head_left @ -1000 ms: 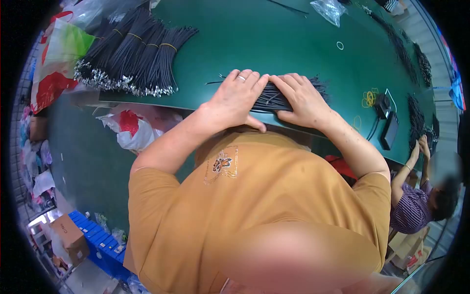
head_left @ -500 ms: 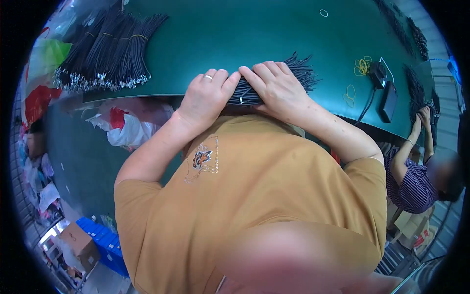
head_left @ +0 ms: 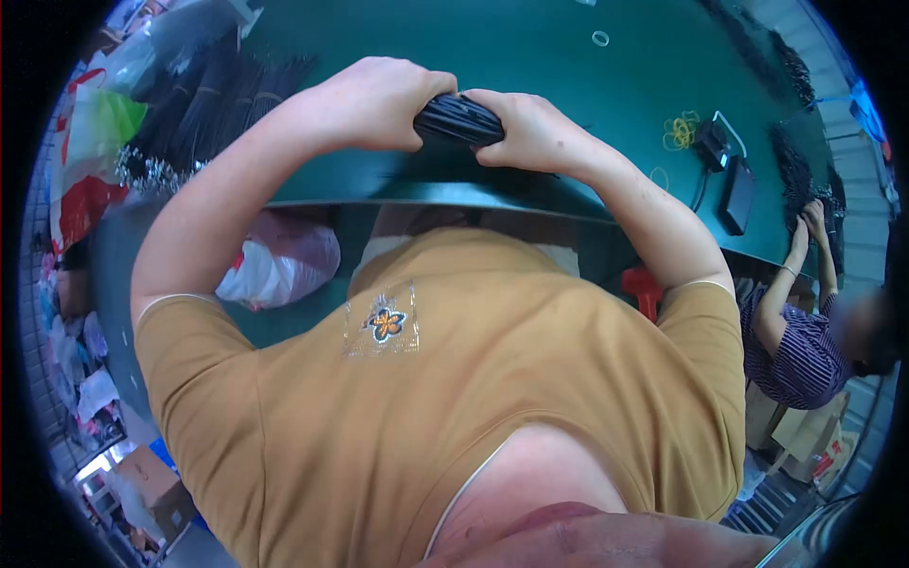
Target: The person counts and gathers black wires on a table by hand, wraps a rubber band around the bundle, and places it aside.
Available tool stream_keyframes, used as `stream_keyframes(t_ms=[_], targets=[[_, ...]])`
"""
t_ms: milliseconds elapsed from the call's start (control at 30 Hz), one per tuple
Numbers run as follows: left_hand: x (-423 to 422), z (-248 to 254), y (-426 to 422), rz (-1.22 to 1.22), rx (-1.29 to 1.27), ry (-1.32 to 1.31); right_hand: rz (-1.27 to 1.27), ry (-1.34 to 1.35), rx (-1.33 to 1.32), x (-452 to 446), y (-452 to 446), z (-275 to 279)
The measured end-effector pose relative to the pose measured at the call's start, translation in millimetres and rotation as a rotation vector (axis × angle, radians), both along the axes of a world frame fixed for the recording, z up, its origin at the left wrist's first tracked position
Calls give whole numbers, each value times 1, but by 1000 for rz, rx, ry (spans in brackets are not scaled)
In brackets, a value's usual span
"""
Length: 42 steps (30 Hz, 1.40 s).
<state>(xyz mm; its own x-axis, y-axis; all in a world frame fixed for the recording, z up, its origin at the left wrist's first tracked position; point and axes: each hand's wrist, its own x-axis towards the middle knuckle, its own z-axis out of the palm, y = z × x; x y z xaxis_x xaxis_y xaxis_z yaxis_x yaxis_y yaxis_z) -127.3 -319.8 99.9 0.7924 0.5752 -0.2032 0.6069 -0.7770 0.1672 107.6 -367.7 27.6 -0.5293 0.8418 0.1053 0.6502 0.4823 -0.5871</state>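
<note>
A bundle of thin black cables is held just over the green table, lying crosswise between my hands. My left hand wraps around its left end, thumb toward the middle. Around the right end closes my right hand. Only the middle stretch of the bundle shows; both ends are mostly covered by my fingers. At the left of the table, several banded bundles of black cables with silvery tips lie side by side, partly behind my left forearm.
Yellow rubber bands, a black plug-in box and a black flat box lie on the right. A white ring is farther back. A co-worker handles cables at the right edge. Plastic bags hang below the table's front edge.
Both hands have moved up and away from my body with the cable bundle, from the table's front edge. My left elbow has swung outward, and the bundle now shows between my hands.
</note>
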Motion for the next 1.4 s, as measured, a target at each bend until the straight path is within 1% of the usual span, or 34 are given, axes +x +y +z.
stream_keyframes(t_ms=[67, 100, 133, 167, 200, 233, 300, 333, 400, 467, 500, 533, 567, 600, 633, 667, 700, 767, 800, 833, 867, 900, 933, 1000, 1033, 1067, 1100, 1167, 1233, 1267, 1300, 1333, 1367, 1400], targets=[[12, 25, 16, -38, 99, -16, -80, 29, -149, 5, 18, 19], [25, 43, 21, 58, 116, 127, -110, 82, -139, 11, 30, 21], [24, 48, 28, 46, 153, 120, -123, 79, -102, 17, 45, 14], [21, 49, 38, -119, 600, -101, -147, 285, -174, 25, 63, 3], [27, 70, 57, -323, 1079, -339, -175, 497, -196, 41, 87, 18], [27, 81, 49, -246, 986, -395, -230, 608, -251, 43, 90, 27], [23, 82, 37, -296, 1090, -842, -227, 804, -237, 52, 108, 21], [15, 69, 34, -275, 1169, -937, -186, 890, -210, 53, 114, 21], [11, 31, 46, -182, 943, -1219, -142, 962, -171, 50, 125, 25], [28, -6, 57, 216, 258, -1337, -98, 996, -194, 41, 134, 26], [33, -32, 79, 281, 89, -1298, -102, 976, -185, 33, 137, 27], [37, -47, 103, 346, -80, -1255, -104, 956, -178, 26, 141, 28], [42, -46, 117, 344, -190, -1231, -78, 871, -111, 21, 153, 20], [47, -45, 127, 343, -304, -1202, -64, 869, -123, 14, 163, 13], [51, -23, 122, 311, -420, -1091, -46, 864, -125, 9, 171, 6], [55, -24, 131, 334, -400, -1106, -34, 859, -129, 3, 173, 6], [60, -27, 139, 355, -384, -1119, -78, 787, -110, 3, 175, 8], [67, -41, 143, 384, -378, -1157, -99, 655, -161, 11, 180, 10], [70, -48, 144, 390, -359, -1183, -61, 671, -177, 15, 196, -12], [72, -53, 146, 396, -339, -1210, -70, 675, -187, 16, 197, -13], [74, -57, 150, 400, -352, -1204, -94, 581, -138, 19, 198, -14], [76, -61, 152, 381, -359, -1294, -119, 486, -95, 22, 197, -16], [79, -67, 153, 366, -369, -1384, -95, 514, -72, 23, 197, -15], [78, -68, 164, 354, -388, -1358, -73, 545, -108, 25, 195, -5], [78, -69, 168, 327, -395, -1358, -55, 562, -139, 26, 204, -14], [77, -60, 165, 369, -437, -1283, -55, 642, -190, 23, 197, -6], [79, -49, 163, 343, -481, -1353, -10, 643, -156, 22, 187, 4], [78, -46, 171, 385, -609, -1450, -101, 543, 112, 19, 189, -11], [88, -44, 169, 431, -642, -1585, -79, 602, 62, 14, 194, -17], [92, -54, 178, 389, -554, -1570, -123, 586, -105, 13, 195, -18], [93, -59, 182, 391, -558, -1568, -168, 568, -273, 12, 195, -20], [92, -61, 182, 424, -588, -1524, -172, 618, -306, 12, 194, -22], [90, -63, 182, 454, -616, -1482, -176, 618, -311, 14, 194, -23], [83, -64, 183, 476, -649, -1383, -152, 567, -359, 18, 194, -22]])
